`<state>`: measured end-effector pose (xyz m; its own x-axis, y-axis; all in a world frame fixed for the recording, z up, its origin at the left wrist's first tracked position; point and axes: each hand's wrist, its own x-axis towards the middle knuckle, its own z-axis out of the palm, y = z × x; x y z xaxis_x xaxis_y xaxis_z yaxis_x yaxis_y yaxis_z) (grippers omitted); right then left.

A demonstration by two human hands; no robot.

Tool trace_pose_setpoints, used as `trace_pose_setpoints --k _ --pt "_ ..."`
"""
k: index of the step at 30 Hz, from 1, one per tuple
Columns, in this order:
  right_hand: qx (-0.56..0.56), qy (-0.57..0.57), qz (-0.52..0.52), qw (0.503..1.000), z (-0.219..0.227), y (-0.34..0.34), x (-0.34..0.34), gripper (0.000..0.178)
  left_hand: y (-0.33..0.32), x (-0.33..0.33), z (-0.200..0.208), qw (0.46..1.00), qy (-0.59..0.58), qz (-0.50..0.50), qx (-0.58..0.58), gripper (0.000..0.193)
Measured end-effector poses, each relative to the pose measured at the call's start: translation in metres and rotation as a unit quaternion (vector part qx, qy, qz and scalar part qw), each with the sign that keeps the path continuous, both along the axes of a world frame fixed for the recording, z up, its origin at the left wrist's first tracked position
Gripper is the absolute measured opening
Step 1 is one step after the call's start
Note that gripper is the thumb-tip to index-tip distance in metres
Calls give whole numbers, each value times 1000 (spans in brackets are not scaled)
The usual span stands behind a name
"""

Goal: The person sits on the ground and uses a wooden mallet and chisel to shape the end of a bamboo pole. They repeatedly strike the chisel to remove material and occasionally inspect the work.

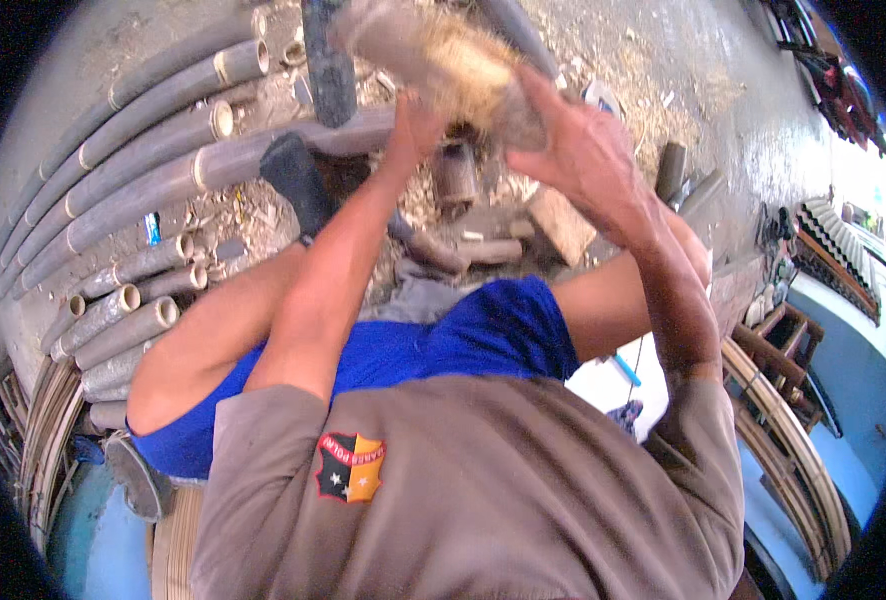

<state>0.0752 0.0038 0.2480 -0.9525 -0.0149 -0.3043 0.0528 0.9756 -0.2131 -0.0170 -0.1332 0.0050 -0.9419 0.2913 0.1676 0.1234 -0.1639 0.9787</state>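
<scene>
Between my hands, at the top of the head view, is a thick piece of bamboo [463, 62], blurred by motion, with a pale yellow, rough-looking face. My right hand [585, 150] grips its near right end, thumb below and fingers above. On its underside is my left hand [420, 125], closed against it; the fingers are mostly hidden and smeared. Below the piece stands a short brown bamboo stub [455, 175]. A long bamboo pole [233, 165] runs in from the left, passing behind my left forearm.
Several more bamboo poles [153, 85] lie at the far left, with short cut lengths [128, 330] stacked nearer. Pale shavings [663, 115] litter the floor. A wooden block [563, 225] lies between my legs. Bent bamboo strips [793, 460] curve along the right. My dark-covered left foot [298, 185] rests by the pole.
</scene>
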Motion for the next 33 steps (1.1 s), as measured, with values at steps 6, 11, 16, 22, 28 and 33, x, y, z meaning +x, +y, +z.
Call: trace_pose_setpoints --k 6,11,16,22,28,33 --pt "-127 116 -118 978 5 17 33 94 3 4 5 981 -158 56 94 33" --pt "-124 84 -193 970 15 20 42 89 5 4 42 978 -180 26 105 29" --pt "-141 94 -241 956 19 20 47 90 47 43 65 996 -37 73 -22 36" --pt "-159 114 -313 929 11 50 65 75 84 60 53 980 115 80 -139 46" --pt "-161 132 -320 924 8 67 71 72 88 56 41 984 73 95 -132 49" --pt "-192 152 -303 921 4 67 69 70 91 56 37 983 70 100 -133 48"
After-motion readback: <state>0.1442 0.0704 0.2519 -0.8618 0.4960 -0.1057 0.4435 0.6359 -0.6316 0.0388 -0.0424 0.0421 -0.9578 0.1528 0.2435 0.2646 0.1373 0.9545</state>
